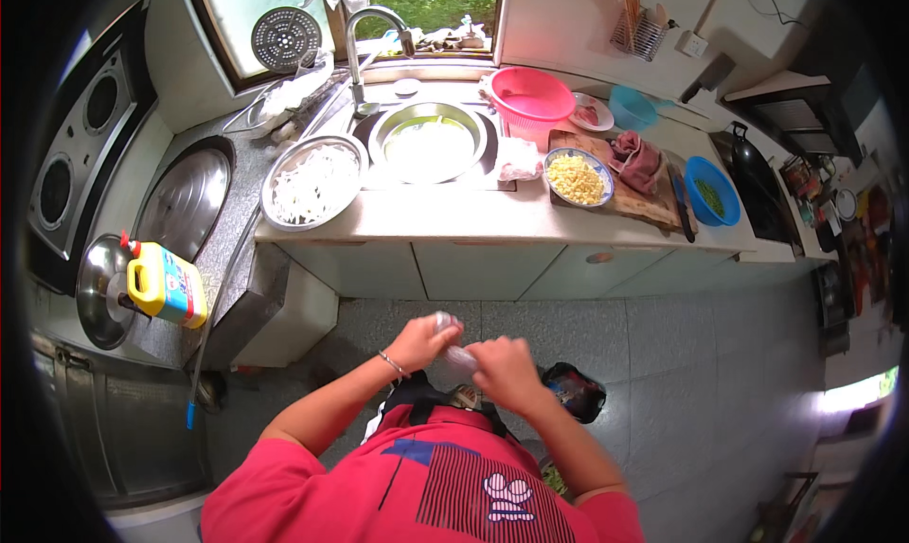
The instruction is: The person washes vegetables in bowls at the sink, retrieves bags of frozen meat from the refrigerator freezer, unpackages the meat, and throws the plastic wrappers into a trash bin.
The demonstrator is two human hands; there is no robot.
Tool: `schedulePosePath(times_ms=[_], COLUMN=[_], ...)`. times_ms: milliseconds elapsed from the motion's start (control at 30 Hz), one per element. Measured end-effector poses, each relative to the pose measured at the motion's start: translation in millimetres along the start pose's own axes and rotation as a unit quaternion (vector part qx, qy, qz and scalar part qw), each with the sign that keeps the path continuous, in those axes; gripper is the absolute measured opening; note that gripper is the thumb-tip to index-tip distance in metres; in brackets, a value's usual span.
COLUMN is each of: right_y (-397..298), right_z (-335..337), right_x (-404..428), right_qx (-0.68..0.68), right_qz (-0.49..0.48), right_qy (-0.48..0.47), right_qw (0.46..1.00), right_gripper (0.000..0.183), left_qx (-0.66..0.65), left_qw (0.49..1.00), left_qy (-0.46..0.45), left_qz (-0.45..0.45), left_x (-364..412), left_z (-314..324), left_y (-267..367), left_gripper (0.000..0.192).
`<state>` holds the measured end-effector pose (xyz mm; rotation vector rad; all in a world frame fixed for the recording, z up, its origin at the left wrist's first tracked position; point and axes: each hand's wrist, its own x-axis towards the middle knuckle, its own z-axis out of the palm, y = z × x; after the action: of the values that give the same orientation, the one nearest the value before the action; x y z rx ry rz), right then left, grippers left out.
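My left hand (415, 344), with a bracelet at the wrist, grips one end of a crumpled, translucent plastic bag or film (460, 359). My right hand (505, 372) closes on its other end, blurred by motion. Both hands are in front of my waist, above the floor and short of the counter. Whether the plastic holds anything cannot be made out. Beyond it, a steel basin (426, 172) sits in the sink under a faucet (357, 60). A steel bowl of white sliced food (314, 182) stands at the sink's left.
A cutting board (643, 206) carries raw meat (637, 163), a bowl of yellow diced food (579, 178) and a knife (682, 206). Beside it stands a blue bowl (724, 213) of chopped greens. A yellow jug (167, 284) is at left; a black bag (577, 392) lies on the floor.
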<state>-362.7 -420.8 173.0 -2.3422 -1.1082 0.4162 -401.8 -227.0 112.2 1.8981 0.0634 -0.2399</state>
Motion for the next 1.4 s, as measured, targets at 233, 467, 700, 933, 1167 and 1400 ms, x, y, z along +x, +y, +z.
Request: schedulePosePath(times_ms=[233,467,700,933,1167,1400], right_y=[26.4,21.3,9.6,15.9,19.4,-5.9], right_z=[-6.1,29.6,45.9,81.9,70.2,59.7], right_x=[14.5,2.4,-8.9,-22.4,-20.5,-32.1], right_qx=[0.185,0.600,0.653,0.541,0.241,0.333], right_qz=[-0.071,0.296,0.250,0.229,0.046,0.138], right_qy=[-0.079,-0.020,-0.161,-0.080,0.113,-0.030], right_qw=[0.977,0.743,0.696,0.805,0.963,0.932], right_gripper=[0.039,0.060,0.026,0.022,0.020,0.016], left_qx=[-0.165,-0.738,-0.626,-0.423,-0.274,-0.227], left_qw=[0.880,0.623,0.708,0.856,0.938,0.939], left_qy=[-0.410,-0.154,-0.209,-0.071,0.054,0.029], left_qz=[-0.176,-0.210,-0.252,-0.287,-0.204,-0.256], left_x=[-31.4,-24.3,-49.6,-60.3,-52.7,-48.8], left_z=[22.5,18.3,29.3,36.4,54.0,35.0], left_y=[64.5,5.1,-8.5,34.5,38.8,-8.5], left_gripper=[0.046,0.052,0.038,0.040,0.040,0.035])
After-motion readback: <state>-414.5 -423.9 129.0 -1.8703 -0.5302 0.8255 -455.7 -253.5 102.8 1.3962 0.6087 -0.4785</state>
